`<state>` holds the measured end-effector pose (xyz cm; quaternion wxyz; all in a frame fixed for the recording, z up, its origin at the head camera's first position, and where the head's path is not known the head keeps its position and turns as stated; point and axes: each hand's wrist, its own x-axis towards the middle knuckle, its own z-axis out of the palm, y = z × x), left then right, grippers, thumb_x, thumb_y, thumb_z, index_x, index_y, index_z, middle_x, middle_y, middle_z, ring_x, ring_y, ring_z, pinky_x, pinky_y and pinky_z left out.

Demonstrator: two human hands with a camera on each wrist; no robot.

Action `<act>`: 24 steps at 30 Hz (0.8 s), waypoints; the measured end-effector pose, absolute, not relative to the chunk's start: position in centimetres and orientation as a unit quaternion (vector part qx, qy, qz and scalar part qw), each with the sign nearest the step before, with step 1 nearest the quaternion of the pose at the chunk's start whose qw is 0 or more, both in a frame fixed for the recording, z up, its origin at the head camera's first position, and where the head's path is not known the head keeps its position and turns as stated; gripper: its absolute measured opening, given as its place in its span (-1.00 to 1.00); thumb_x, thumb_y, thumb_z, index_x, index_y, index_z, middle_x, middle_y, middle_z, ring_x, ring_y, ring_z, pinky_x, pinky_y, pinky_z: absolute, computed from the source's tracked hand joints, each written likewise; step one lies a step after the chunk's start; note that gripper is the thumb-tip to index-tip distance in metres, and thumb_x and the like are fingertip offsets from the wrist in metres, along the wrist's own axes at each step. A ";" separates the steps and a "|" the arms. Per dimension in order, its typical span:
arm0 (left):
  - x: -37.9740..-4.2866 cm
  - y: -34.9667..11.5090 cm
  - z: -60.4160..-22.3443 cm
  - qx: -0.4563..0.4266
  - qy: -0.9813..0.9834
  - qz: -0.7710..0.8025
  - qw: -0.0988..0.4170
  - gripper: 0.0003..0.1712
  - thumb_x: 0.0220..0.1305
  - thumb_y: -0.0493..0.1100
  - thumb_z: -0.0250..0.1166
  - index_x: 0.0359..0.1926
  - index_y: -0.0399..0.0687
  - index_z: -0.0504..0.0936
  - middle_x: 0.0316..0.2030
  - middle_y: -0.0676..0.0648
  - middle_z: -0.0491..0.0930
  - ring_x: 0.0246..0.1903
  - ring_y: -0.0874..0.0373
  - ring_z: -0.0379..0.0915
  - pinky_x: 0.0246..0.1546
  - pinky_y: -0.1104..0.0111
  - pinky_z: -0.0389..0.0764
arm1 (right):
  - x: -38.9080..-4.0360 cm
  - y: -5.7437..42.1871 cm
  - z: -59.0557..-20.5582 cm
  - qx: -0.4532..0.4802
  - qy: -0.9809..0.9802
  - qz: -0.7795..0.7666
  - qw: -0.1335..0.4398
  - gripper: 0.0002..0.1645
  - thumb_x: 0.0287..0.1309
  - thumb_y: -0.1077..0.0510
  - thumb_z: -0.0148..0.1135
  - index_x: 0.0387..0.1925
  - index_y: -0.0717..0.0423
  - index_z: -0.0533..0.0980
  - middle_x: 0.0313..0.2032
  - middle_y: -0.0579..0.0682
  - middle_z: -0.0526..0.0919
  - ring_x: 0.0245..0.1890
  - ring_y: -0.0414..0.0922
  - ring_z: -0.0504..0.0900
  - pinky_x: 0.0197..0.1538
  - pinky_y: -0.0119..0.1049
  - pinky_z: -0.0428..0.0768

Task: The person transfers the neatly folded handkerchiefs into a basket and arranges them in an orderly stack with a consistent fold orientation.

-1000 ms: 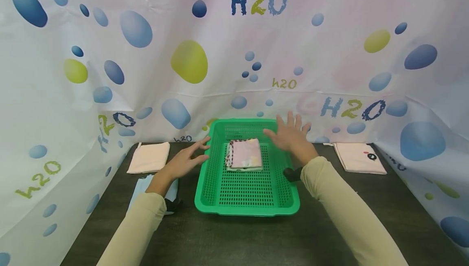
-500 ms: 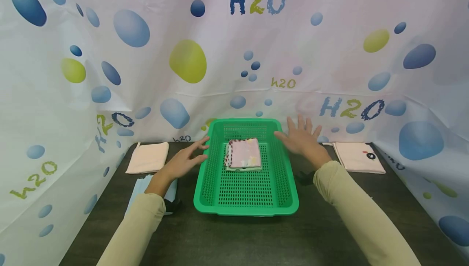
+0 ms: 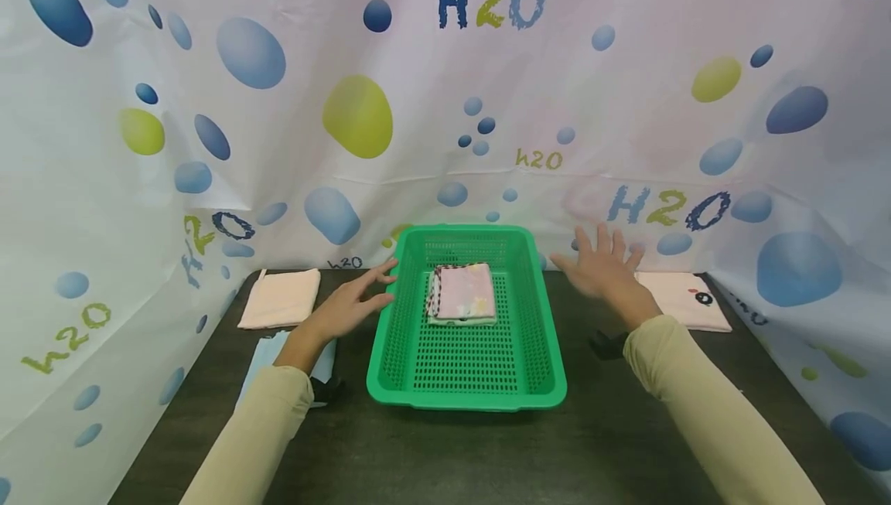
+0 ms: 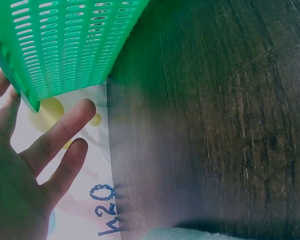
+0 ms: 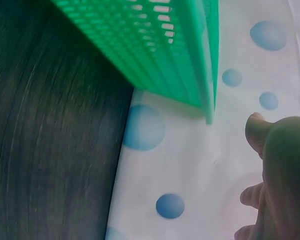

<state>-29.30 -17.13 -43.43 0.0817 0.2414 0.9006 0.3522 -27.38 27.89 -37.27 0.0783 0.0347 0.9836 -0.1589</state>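
A green plastic basket (image 3: 466,401) with slotted walls stands on the dark table. Toward its back lie folded cloths (image 3: 465,292), a pink one on top with a dark-checked edge beside it. My left hand (image 3: 343,310) is at the basket's left rim with fingers extended; whether the fingertips touch the rim I cannot tell. To the right of the basket, my right hand (image 3: 604,269) hangs in the air with fingers spread, holding nothing. The right wrist view has that hand (image 5: 286,175) apart from the basket's wall (image 5: 165,60).
A folded peach cloth (image 3: 281,299) lies at the back left, and a light blue cloth (image 3: 261,356) is partly under my left arm. At the back right lies a pale pink cloth (image 3: 685,302) with a small dark print. A patterned curtain (image 3: 445,103) encloses the table.
My right hand has moved right, away from over the basket's right rim, and a little lower. The left hand, the basket and the cloths have stayed in place.
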 end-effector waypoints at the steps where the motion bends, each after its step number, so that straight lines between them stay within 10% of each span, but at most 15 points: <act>1: -29.2 -17.2 -43.4 0.240 0.901 0.351 0.082 -0.23 0.51 0.30 0.06 0.62 0.46 0.01 0.46 0.05 0.41 0.41 -0.20 0.38 0.36 -0.31 0.33 | -27.3 28.1 -37.4 0.035 0.983 -0.161 0.080 0.11 0.44 -0.52 -0.33 0.65 0.10 -0.30 0.57 0.42 -0.50 0.54 0.48 -0.54 0.37 0.60 -0.54; 24: -29.4 -17.1 -43.5 0.235 0.898 0.362 0.082 -0.30 0.51 0.31 0.05 0.57 0.56 0.08 0.46 0.08 0.40 0.38 -0.19 0.42 0.36 -0.30 0.34 | -26.4 34.1 -37.9 0.078 0.978 -0.182 0.071 0.22 0.38 -0.58 -0.30 0.62 0.21 -0.28 0.52 0.54 -0.51 0.48 0.60 -0.51 0.29 0.67 -0.59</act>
